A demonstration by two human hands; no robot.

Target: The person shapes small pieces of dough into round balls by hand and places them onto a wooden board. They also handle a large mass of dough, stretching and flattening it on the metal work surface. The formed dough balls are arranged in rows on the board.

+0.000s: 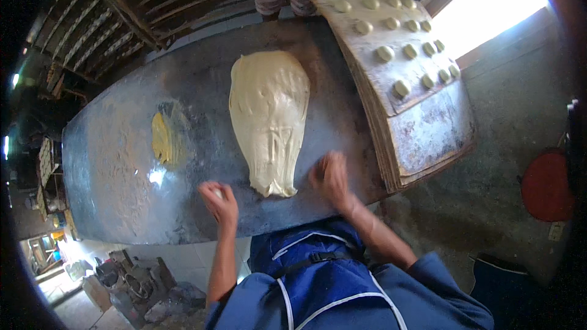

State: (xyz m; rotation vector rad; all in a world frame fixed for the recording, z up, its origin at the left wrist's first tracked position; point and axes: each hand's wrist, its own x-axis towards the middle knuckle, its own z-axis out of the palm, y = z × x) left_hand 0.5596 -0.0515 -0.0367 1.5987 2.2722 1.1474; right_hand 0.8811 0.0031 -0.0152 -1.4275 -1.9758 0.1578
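A long mass of pale, soft dough (269, 110) lies on the dark metal-topped table (202, 85), its narrow end toward me. My left hand (219, 203) is left of that end, its fingers curled round a small pale piece of dough (218, 193) that shows between thumb and fingers. On the other side, my right hand (331, 177) is closed beside the dough's narrow end, a little apart from it. Motion blurs its fingers, and whatever they hold is hidden.
At the right, a stack of boards (422, 134) carries a top board (367, 43) with rows of dough balls (384, 54). A yellow smear (162, 139) marks the table's left part. Wooden racks (140, 0) line the back, where a person in striped shorts (269, 0) stands.
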